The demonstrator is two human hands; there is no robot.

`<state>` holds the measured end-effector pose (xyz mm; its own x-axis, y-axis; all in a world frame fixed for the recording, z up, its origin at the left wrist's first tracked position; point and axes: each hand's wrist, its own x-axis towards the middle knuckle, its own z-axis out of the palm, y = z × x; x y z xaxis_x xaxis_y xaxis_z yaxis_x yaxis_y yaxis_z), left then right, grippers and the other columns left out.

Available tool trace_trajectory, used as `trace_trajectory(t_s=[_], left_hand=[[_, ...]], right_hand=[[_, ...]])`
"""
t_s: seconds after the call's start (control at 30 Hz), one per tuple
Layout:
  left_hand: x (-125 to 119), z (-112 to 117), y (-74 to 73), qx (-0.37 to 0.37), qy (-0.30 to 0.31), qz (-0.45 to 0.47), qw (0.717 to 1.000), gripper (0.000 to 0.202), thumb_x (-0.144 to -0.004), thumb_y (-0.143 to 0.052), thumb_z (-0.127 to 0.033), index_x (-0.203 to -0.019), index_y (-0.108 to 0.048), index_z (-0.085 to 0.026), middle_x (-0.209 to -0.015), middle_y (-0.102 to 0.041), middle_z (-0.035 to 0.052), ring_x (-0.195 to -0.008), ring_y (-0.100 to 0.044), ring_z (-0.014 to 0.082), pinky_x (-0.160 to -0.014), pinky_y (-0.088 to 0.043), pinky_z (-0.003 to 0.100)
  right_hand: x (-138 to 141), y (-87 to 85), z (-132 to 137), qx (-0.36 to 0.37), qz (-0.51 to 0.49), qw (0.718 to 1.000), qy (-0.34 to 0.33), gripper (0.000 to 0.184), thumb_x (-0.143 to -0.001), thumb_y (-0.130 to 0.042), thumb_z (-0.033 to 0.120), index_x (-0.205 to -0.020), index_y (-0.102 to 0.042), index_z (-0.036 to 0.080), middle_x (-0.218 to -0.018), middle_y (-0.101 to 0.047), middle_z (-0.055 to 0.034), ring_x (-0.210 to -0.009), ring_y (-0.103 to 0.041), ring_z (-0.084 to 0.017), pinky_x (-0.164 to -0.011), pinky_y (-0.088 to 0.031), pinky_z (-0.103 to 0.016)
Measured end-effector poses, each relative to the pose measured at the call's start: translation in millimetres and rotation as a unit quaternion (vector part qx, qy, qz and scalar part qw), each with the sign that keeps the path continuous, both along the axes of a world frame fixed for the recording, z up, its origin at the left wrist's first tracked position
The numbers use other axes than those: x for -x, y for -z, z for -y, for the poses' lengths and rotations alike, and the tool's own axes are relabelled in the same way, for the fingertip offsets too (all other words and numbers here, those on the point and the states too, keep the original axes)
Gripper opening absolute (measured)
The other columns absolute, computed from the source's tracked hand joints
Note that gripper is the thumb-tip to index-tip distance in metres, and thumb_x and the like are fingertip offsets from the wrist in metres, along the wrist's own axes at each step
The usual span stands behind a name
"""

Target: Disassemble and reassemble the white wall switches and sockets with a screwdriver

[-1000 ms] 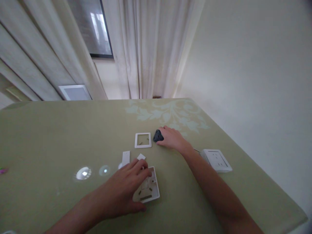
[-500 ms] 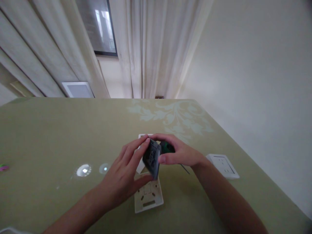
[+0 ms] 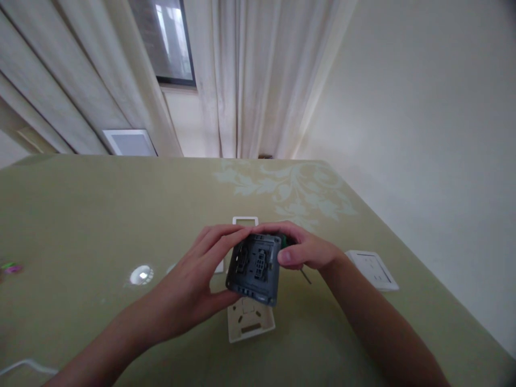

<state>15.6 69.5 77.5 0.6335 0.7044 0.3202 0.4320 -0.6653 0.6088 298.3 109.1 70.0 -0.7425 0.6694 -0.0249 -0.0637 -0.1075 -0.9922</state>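
Observation:
My left hand (image 3: 201,277) grips the left side of a dark grey wall-switch panel (image 3: 256,271), thumb below and fingers along its top. The panel is tilted, its face with two black switch mechanisms toward me. My right hand (image 3: 300,247) closes round a screwdriver (image 3: 306,277), its green handle mostly hidden in the palm and its thin shaft pointing down to the right. The right thumb and fingers also touch the panel's right edge. Below the panel lies a white mounting box (image 3: 250,322), partly covered by it. A white frame (image 3: 245,220) shows just behind the hands.
A white socket (image 3: 373,270) lies on the green table (image 3: 121,215) beside my right forearm. At far left is a small purple and green item (image 3: 12,267), and a white cable (image 3: 30,365) near the front. A wall (image 3: 435,134) bounds the right side.
The grey panel has turned from nearly edge-on so that its face shows more toward me. Both hands have shifted slightly right with it, and the screwdriver stays in my right hand.

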Motion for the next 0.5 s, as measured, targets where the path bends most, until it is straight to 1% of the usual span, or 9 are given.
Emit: trace_trajectory(t_s=[0.03,0.1,0.17,0.27,0.33,0.37,0.4,0.43,0.5], left_hand=[[2,0,-2.0,0.012,0.003,0.001,1.000,0.087,-0.093,-0.077,-0.015,-0.166,-0.035,-0.040,-0.162,-0.047,0.0073,-0.150,-0.046,0.0291,-0.125,-0.047,0.048],[4,0,-4.4,0.021,0.004,-0.001,1.000,0.088,-0.091,-0.079,-0.017,-0.165,-0.037,-0.041,-0.161,-0.048,0.0067,-0.148,-0.048,0.0294,-0.124,-0.048,0.047],[5,-1,-5.5,0.015,0.001,-0.008,1.000,0.090,-0.090,-0.084,-0.022,-0.165,-0.038,-0.041,-0.158,-0.049,0.0070,-0.145,-0.050,0.0304,-0.121,-0.050,0.047],[4,-1,-6.6,-0.004,-0.023,-0.035,0.999,0.093,-0.086,-0.091,-0.030,-0.162,-0.039,-0.040,-0.151,-0.054,0.0071,-0.138,-0.054,0.0313,-0.115,-0.054,0.047],[3,-2,-6.5,-0.019,-0.046,-0.060,0.997,0.094,-0.082,-0.094,-0.030,-0.160,-0.041,-0.039,-0.145,-0.057,0.0067,-0.134,-0.056,0.0316,-0.111,-0.056,0.047],[2,-2,-5.9,-0.023,-0.056,-0.074,0.995,0.094,-0.081,-0.094,-0.030,-0.159,-0.041,-0.038,-0.143,-0.058,0.0065,-0.132,-0.056,0.0318,-0.109,-0.056,0.048],[2,-2,-5.0,-0.025,-0.063,-0.086,0.994,0.094,-0.081,-0.095,-0.031,-0.158,-0.042,-0.037,-0.141,-0.058,0.0063,-0.131,-0.056,0.0319,-0.108,-0.056,0.048],[1,-2,-3.7,-0.023,-0.068,-0.095,0.993,0.093,-0.080,-0.095,-0.033,-0.157,-0.043,-0.035,-0.139,-0.059,0.0061,-0.129,-0.056,0.0320,-0.106,-0.057,0.048],[0,-2,-1.1,-0.014,-0.071,-0.104,0.992,0.087,-0.081,-0.095,-0.040,-0.152,-0.047,-0.033,-0.136,-0.060,0.0060,-0.127,-0.057,0.0320,-0.105,-0.056,0.049]], right_hand=[[-2,0.9,1,0.026,-0.007,1.000,-0.003,0.064,-0.088,-0.086,0.048,-0.145,-0.066,0.026,-0.081,-0.062,0.0063,-0.048,-0.041,-0.003,-0.042,-0.033,-0.015],[-4,1.9,2,0.052,-0.012,0.999,0.001,0.065,-0.085,-0.089,0.043,-0.143,-0.067,0.025,-0.076,-0.060,0.0075,-0.046,-0.041,-0.003,-0.040,-0.032,-0.014],[-4,1.1,2,0.052,0.002,0.999,-0.003,0.067,-0.084,-0.090,0.042,-0.144,-0.066,0.024,-0.076,-0.061,0.0072,-0.047,-0.044,-0.003,-0.041,-0.034,-0.015],[-3,-6.7,1,0.031,0.033,0.999,0.003,0.063,-0.090,-0.084,0.047,-0.145,-0.063,0.025,-0.072,-0.056,0.0094,-0.046,-0.041,-0.004,-0.041,-0.031,-0.016],[0,-16.9,2,-0.052,0.090,0.994,0.023,0.057,-0.092,-0.082,0.046,-0.142,-0.065,0.025,-0.085,-0.065,0.0047,-0.059,-0.055,-0.008,-0.053,-0.045,-0.020],[3,-22.6,3,-0.113,0.127,0.985,0.034,0.056,-0.091,-0.084,0.044,-0.140,-0.066,0.024,-0.099,-0.071,0.0007,-0.073,-0.064,-0.011,-0.066,-0.053,-0.024],[6,-28.0,5,-0.179,0.164,0.969,0.040,0.059,-0.087,-0.088,0.042,-0.139,-0.067,0.023,-0.116,-0.074,-0.0036,-0.092,-0.069,-0.016,-0.083,-0.057,-0.030],[9,-32.7,9,-0.232,0.198,0.951,0.043,0.066,-0.083,-0.091,0.042,-0.141,-0.065,0.023,-0.129,-0.073,-0.0062,-0.109,-0.070,-0.021,-0.097,-0.056,-0.036],[17,-38.6,17,-0.299,0.261,0.917,0.042,0.082,-0.078,-0.095,0.044,-0.148,-0.060,0.023,-0.140,-0.071,-0.0095,-0.125,-0.066,-0.027,-0.110,-0.051,-0.043]])
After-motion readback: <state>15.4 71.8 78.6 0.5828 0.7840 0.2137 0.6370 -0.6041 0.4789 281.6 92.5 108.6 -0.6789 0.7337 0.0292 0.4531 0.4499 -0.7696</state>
